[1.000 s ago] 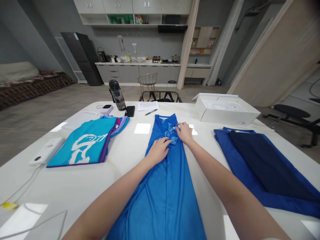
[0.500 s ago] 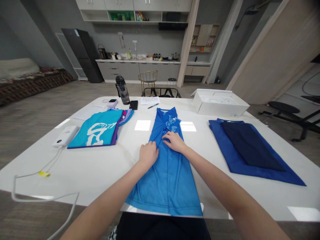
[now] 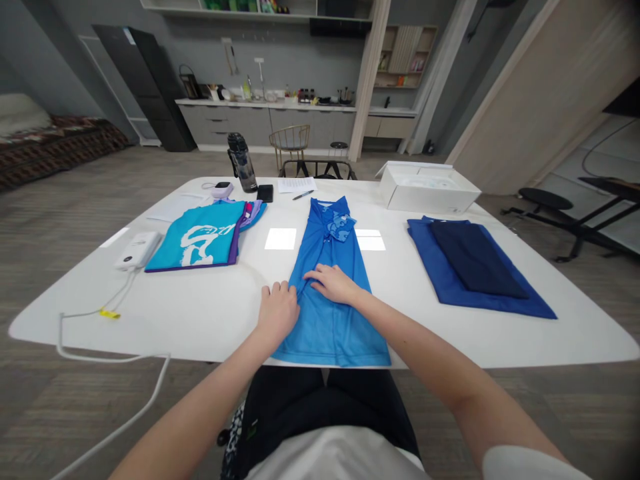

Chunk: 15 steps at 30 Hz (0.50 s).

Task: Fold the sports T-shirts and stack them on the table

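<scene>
A blue shirt (image 3: 340, 327) with a lighter cloud-like print near its far end lies folded lengthwise in front of me, its hem at the table's near edge. At its left edge, my left hand (image 3: 280, 311) has its fingers curled over the cloth. My right hand (image 3: 332, 284) rests on the middle of the shirt, fingers reaching left and somewhat apart, beside a crease in the fabric. The two hands are close together but not touching. Cloth under the fingertips is hidden.
Folded turquoise and purple shirts (image 3: 200, 233) lie left, beside a white power bank (image 3: 139, 250) with a cable. Dark blue folded clothes (image 3: 475, 260) lie right, below a white box (image 3: 425, 190). A bottle (image 3: 243, 167), phone (image 3: 265, 193) and pen (image 3: 303, 195) stand or lie farther back.
Both hands have slid toward me along the shirt, with the left hand now at its left edge. My view has tilted down, showing more of my lap.
</scene>
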Motion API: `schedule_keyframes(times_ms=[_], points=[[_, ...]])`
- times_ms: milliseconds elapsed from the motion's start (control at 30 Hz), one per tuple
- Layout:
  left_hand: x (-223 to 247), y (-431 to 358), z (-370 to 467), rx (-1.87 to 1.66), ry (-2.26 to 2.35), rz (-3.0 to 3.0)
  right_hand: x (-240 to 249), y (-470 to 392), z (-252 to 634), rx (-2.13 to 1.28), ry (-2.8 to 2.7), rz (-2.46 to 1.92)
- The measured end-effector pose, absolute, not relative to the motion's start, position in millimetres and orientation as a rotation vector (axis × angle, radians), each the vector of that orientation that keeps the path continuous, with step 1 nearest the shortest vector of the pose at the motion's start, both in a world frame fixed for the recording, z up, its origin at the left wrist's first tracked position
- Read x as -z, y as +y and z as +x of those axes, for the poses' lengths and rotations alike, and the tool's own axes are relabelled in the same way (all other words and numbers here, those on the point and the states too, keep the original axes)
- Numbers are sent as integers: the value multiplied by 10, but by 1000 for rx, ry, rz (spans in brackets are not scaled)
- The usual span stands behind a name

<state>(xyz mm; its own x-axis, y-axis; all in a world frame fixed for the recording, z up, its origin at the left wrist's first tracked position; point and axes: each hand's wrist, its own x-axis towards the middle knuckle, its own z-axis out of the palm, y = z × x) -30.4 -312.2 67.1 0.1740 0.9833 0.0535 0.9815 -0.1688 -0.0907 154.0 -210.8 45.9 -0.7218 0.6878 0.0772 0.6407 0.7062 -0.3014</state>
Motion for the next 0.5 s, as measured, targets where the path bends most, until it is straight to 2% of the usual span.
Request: schedule_keyframes(times_ms=[200,333,433,500], points=[[-697,-3310,-405,-24,-2056,-2327,-503,-2113,1444,-459,-2737,-1072],[-742,-3396,-357,138,-2129,-2432,-556,-2151,1395,-529,-2721,-930],[-767,-3498,-289,249,-2158,-2509,-558,-2194,1446,-477,-2685,-900],[-771,-3582,-255,182,-2168,-2530,-542,-2213,1536,-423,-2643,-924]])
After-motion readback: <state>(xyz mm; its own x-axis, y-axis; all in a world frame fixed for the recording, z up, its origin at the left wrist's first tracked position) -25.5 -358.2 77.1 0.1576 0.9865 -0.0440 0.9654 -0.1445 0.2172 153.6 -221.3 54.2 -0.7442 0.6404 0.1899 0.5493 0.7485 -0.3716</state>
